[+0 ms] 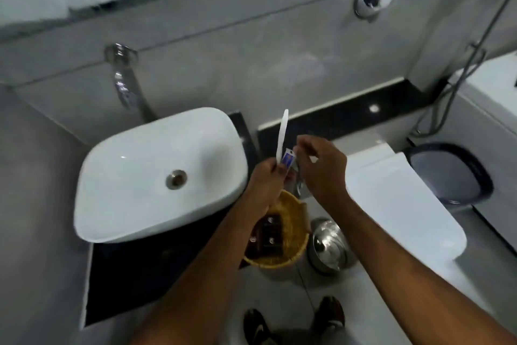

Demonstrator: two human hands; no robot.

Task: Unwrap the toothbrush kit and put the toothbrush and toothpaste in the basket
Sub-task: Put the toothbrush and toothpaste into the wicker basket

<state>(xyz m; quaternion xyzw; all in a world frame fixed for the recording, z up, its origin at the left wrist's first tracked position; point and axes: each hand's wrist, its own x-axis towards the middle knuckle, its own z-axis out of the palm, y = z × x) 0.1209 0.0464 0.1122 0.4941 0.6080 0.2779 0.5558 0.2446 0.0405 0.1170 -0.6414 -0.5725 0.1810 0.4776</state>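
Note:
My left hand (264, 177) grips the lower end of a white toothbrush (282, 135), which points up and away over the counter. A small blue and white toothpaste packet (288, 160) sits beside the brush between both hands. My right hand (321, 168) pinches something just right of the packet; a clear wrapper (298, 177) hangs below it, blurred. Below my left wrist stands a round yellow woven basket (293, 232) holding several dark sachets (267, 238).
A white basin (156, 174) sits on the dark counter (126, 283) at the left, with a chrome tap (126, 84) above. A steel pedal bin (328, 246) stands right of the basket. The toilet lid (400, 199) and a dark bin (450, 174) are at the right.

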